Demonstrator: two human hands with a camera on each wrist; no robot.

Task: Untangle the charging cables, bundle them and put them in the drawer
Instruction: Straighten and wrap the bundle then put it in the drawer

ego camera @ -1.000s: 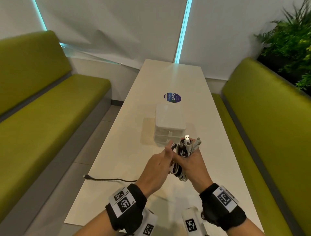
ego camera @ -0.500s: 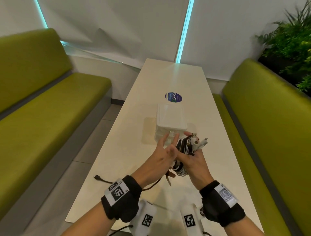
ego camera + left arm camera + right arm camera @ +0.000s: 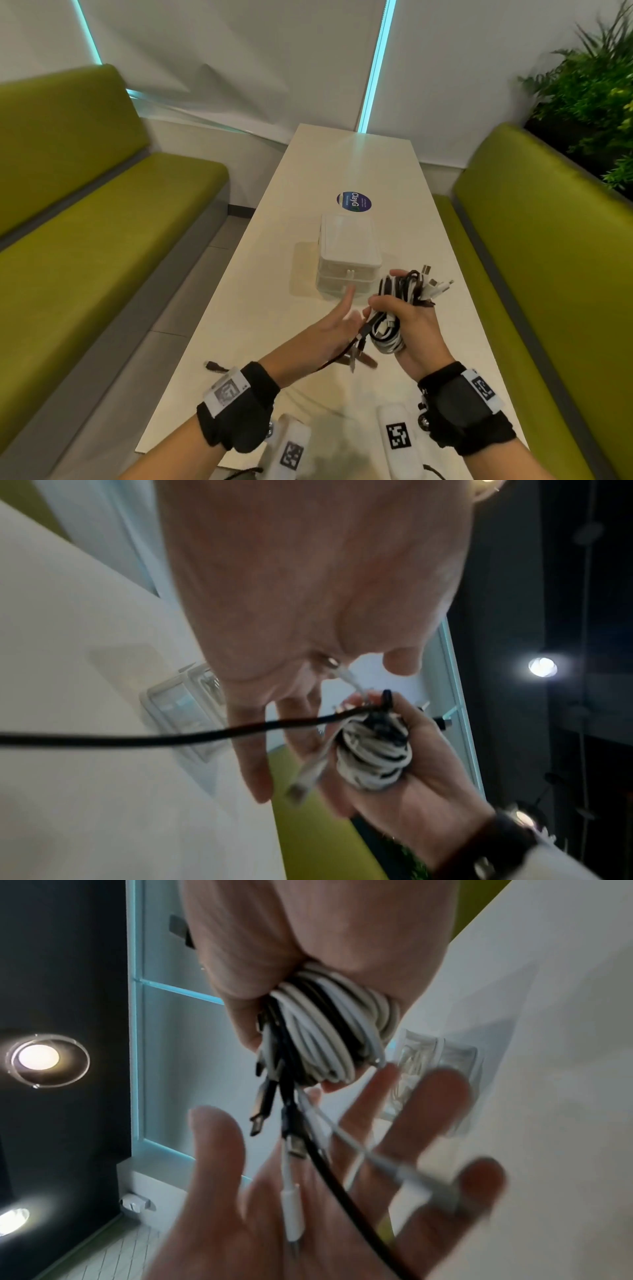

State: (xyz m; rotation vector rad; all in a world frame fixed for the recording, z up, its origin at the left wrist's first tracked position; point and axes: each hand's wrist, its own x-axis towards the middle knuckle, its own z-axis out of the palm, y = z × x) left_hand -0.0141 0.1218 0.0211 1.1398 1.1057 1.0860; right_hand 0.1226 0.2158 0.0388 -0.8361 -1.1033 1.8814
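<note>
- Since the earlier frame, left hand (image 3: pixel 337 323) has drawn back from the bundle; its fingers are now spread, palm open, gripping nothing.
- Right hand (image 3: pixel 409 317) holds one coiled bundle of charging cables (image 3: pixel 394 310) above the table (image 3: pixel 239 308), fingers wrapped round it.
- One black cable (image 3: pixel 137 739) trails from the bundle across the left palm toward the table's near-left edge.
- One white drawer unit (image 3: pixel 347 255) stands mid-table, just beyond the hands.

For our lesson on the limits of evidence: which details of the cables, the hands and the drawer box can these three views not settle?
- Cable bundle: cable count, hidden by the right hand in every view.
- Drawer box: contents, too blurred in both wrist views.
- Black cable: far end, cut by the left wrist view's edge.
- Left hand: cable contact, motion-blurred.
</note>
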